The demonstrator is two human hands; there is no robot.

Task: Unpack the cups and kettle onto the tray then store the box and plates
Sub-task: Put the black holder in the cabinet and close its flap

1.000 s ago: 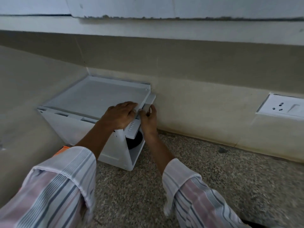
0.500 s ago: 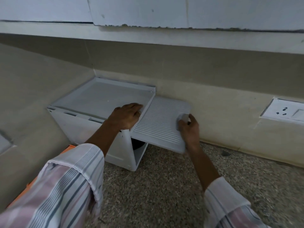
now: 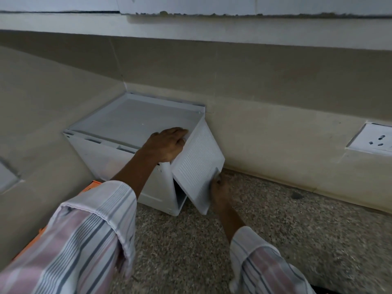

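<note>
A white plastic storage box stands in the corner of the speckled counter, against the beige wall. Its ribbed side door hangs half lowered on the right side, hinged at the top edge. My left hand rests on the box's top right corner, fingers lying flat over the edge. My right hand pinches the handle at the door's lower edge. The box's inside is dark and what it holds is hidden. No cups, kettle, tray or plates show.
An orange object peeks out beside the box, behind my left sleeve. A white wall socket sits on the right wall. A white ledge runs overhead. The speckled counter stretches to the right.
The side door was swung out and up about level half a second ago; it has now dropped down toward the box's opening, my right hand following it. My left hand stayed on the top.
</note>
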